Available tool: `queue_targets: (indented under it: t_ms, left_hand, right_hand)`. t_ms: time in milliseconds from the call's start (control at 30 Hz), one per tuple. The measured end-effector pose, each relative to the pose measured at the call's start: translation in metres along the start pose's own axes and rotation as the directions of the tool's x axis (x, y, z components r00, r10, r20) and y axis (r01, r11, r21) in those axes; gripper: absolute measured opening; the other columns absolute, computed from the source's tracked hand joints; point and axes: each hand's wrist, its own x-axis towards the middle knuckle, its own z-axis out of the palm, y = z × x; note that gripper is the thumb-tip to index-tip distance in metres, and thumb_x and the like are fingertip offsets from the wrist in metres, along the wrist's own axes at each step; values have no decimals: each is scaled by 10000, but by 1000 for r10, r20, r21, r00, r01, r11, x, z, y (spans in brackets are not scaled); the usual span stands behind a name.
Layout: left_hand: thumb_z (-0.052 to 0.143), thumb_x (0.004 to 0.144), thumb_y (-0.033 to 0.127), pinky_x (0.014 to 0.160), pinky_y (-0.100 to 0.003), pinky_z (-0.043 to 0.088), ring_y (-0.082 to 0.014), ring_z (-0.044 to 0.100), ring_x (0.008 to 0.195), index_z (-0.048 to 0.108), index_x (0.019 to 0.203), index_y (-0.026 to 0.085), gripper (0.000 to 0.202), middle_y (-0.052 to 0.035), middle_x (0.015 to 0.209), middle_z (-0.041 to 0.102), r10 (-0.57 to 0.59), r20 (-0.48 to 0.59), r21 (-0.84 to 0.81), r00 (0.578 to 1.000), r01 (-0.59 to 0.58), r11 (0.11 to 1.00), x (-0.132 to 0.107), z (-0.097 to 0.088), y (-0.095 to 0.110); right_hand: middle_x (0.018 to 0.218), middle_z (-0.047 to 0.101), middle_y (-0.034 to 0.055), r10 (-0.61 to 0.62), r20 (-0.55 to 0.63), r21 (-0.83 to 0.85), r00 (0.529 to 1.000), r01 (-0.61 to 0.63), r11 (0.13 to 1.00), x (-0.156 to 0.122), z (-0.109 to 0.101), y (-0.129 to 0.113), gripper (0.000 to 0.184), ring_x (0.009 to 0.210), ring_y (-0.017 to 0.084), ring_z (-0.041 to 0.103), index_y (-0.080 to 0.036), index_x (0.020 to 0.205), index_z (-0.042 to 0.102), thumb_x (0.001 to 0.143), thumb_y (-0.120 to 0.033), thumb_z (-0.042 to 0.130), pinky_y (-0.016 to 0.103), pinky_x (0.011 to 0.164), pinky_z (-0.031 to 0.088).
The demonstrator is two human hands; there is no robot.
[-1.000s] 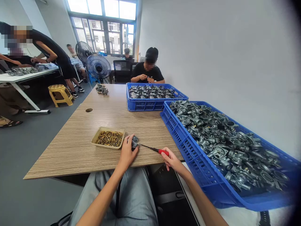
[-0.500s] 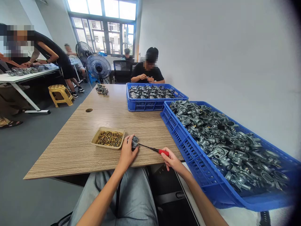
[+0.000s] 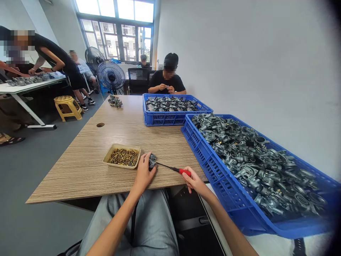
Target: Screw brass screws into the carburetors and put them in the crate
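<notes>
On the wood-grain table (image 3: 87, 170), my left hand (image 3: 144, 173) is closed around a grey metal carburetor body (image 3: 152, 160), partly hidden by the fingers. My right hand (image 3: 195, 181) grips the red handle of a screwdriver (image 3: 184, 172). Its long dark shaft points left, and the tip meets the side of the carburetor body; the exact contact is too small to make out. Just left of my left hand stands a shallow cream tub (image 3: 106, 160) full of small brass pieces (image 3: 124, 157).
A large blue crate (image 3: 213, 170) heaped with grey metal castings stands at the right. Behind it is another blue crate (image 3: 170, 119) of similar parts. A small metal assembly (image 3: 115, 101) lies at the far left. A person (image 3: 167, 78) sits across the table, handling a small part.
Both hands, the carburetor body and the screwdriver keep nearly the same positions. The whole view has shifted very slightly. The person opposite has moved their hands a little.
</notes>
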Motion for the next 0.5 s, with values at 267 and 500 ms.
queue_targets:
  t_ms: [267, 500]
  left_hand:
    - [627, 878, 173, 1155, -470, 401, -277, 494, 1313, 409, 1472, 266, 640, -116, 1381, 478, -7, 3, -12, 1000, 7, 1000, 0, 0, 0]
    - [625, 883, 183, 1147, -465, 409, -274, 504, 1297, 410, 1472, 266, 632, -115, 1367, 486, -3, -3, -16, 1000, 2, 1000, 0, -1, 2]
  right_hand:
    - [608, 310, -133, 10, -10, -41, 1000, -11, 999, -1, 1, -5, 422, 413, 65, 295, -260, 1028, 434, 911, -635, 587, 221, 366, 463]
    - [621, 319, -123, 9, -3, -21, 1000, -9, 1000, -2, 2, -7, 381, 431, 66, 275, -260, 989, 432, 934, -614, 561, 218, 370, 467]
